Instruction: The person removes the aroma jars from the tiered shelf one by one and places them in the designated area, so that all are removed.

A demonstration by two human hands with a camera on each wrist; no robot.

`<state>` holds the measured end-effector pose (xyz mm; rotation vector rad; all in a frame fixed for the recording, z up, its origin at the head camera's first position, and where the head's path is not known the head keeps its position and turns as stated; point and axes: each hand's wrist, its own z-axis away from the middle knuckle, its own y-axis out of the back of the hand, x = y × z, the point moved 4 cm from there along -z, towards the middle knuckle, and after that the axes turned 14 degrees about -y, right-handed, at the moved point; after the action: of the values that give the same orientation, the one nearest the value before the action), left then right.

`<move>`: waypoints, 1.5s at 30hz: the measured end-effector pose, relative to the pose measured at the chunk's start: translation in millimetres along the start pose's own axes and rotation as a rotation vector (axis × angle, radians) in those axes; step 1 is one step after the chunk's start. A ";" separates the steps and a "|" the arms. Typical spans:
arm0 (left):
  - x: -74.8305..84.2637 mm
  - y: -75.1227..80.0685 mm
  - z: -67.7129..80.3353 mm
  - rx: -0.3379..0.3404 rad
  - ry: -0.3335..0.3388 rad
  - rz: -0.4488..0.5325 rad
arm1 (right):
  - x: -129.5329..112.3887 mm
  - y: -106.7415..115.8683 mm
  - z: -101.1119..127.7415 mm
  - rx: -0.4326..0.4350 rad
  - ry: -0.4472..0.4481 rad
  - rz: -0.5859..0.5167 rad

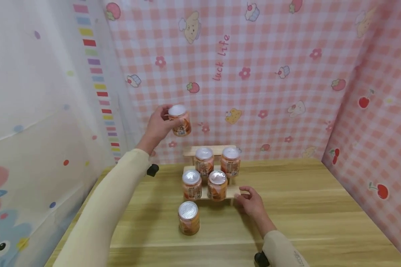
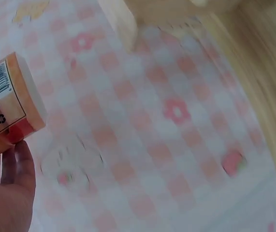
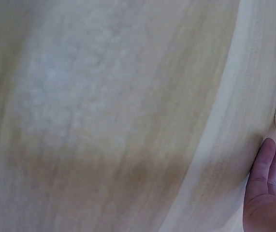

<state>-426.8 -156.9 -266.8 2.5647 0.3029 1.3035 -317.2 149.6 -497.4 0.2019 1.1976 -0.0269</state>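
My left hand (image 1: pixel 158 126) grips an orange-labelled can (image 1: pixel 183 128) with a silvery lid, held up left of and above a small stepped wooden stand (image 1: pixel 232 191). In the left wrist view the fingers curl at this can (image 2: pixel 7 99), whose barcode shows. Two similar cans stand on the stand's middle step, one left (image 1: pixel 204 165) and one right (image 1: pixel 230 165). Two more, a left can (image 1: pixel 192 187) and a right can (image 1: pixel 217 187), are on the bottom step. My right hand (image 1: pixel 254 204) is at that step's right end, fingers extended in the right wrist view.
Another can (image 1: pixel 188 222) stands upright on the wood-grain table (image 1: pixel 307 215), in front of the stand. The stand's top step (image 1: pixel 220 149) bears no can. A pink checked cloth (image 1: pixel 270 122) hangs behind, and a white patterned sheet (image 1: pixel 46 111) is at the left.
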 end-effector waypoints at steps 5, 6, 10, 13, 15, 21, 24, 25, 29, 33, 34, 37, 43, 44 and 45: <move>-5.8 48.2 36.3 -0.001 0.045 -0.074 | 1.6 -1.4 1.1 -0.018 -0.014 0.003; -6.9 56.2 45.8 -0.012 0.057 -0.084 | 1.7 -1.0 1.3 -0.016 -0.014 0.003; -9.2 79.8 88.2 -0.074 0.094 -0.127 | 1.0 1.1 0.8 -0.014 -0.010 0.004; -11.1 88.4 124.4 -0.099 0.112 -0.133 | -0.5 0.9 0.7 -0.027 -0.006 -0.001; -14.2 90.1 150.0 -0.096 0.114 -0.121 | -1.5 -0.2 1.0 -0.033 -0.002 -0.006; -33.0 74.5 221.1 -0.047 0.111 -0.055 | -1.7 -2.4 3.2 -0.038 0.010 -0.009; -42.0 57.8 241.6 -0.036 0.138 -0.013 | -2.0 -1.3 3.3 -0.033 0.008 -0.010; -44.0 52.3 246.3 -0.036 0.150 -0.005 | -2.1 -1.2 3.2 -0.034 0.007 -0.009; -52.3 30.1 257.9 -0.036 0.184 0.032 | -2.2 0.0 2.8 -0.035 0.004 0.001; -57.9 12.4 262.3 -0.037 0.207 0.054 | -1.2 1.0 2.2 -0.037 0.003 0.008; -58.8 8.7 262.8 -0.040 0.208 0.054 | -1.1 1.2 2.0 -0.036 0.004 0.008; -59.8 0.3 264.5 -0.050 0.204 0.054 | -1.2 1.3 1.2 -0.037 0.006 0.006; -61.4 -5.7 270.1 -0.056 0.210 0.046 | -1.5 0.8 -0.3 -0.032 0.005 0.008; -62.0 -5.9 271.4 -0.056 0.214 0.046 | -1.0 0.7 -0.3 -0.033 0.002 0.010; -62.9 -6.2 272.8 -0.061 0.218 0.049 | -0.6 0.5 0.0 -0.033 0.001 0.010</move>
<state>-242.0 -203.7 -471.9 2.3971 0.2369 1.5886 -317.4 150.1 -496.7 0.1792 1.1972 0.0016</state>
